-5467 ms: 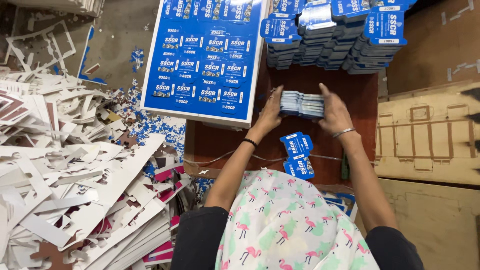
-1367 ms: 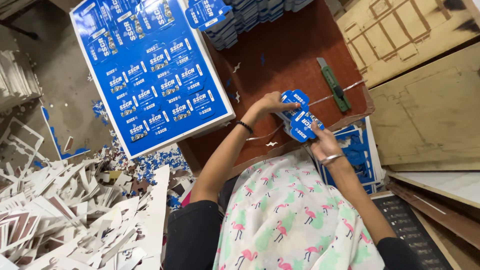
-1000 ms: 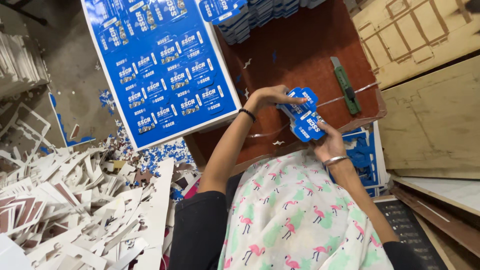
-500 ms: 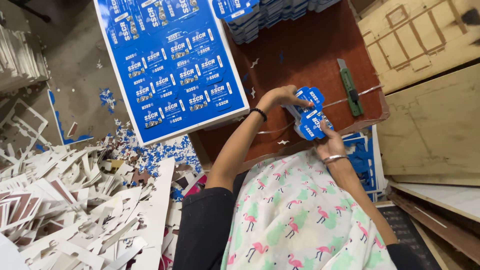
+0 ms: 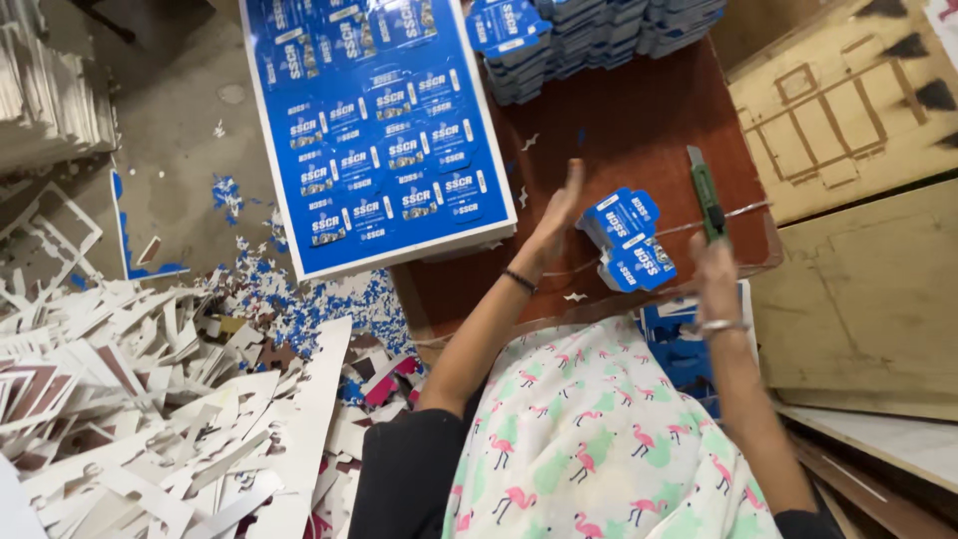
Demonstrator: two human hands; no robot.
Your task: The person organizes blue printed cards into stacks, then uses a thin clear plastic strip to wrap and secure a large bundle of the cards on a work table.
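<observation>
Roughly mid-table, two small bundles of blue die-cut cards lie on the reddish-brown table, between the two hands and near the front edge. Left hand is lifted, fingers straight and held together, palm toward the bundles and just apart from them; it holds nothing. Right hand sits just right of the bundles, motion-blurred, so I cannot tell whether its fingers are curled or spread, or whether it touches the green utility knife lying beside it.

Handling, as a judgement: thin printed card, light, fairly stiff in a stack but loose leaves will slide and fan out; glossy faces look slippery. Best held by squeezing the stack across its flat faces or the two long edges, not by a corner tab, which would bend.

A thin string runs across the table by the knife; where it ends is unclear. The big blue printed sheet overhangs the far left of the table. More stacks of blue cards at the far edge are cut off by the frame. White cardboard scraps cover the floor on the left. The flamingo-print garment hides the near table edge, and blue items right of it are partly hidden.
</observation>
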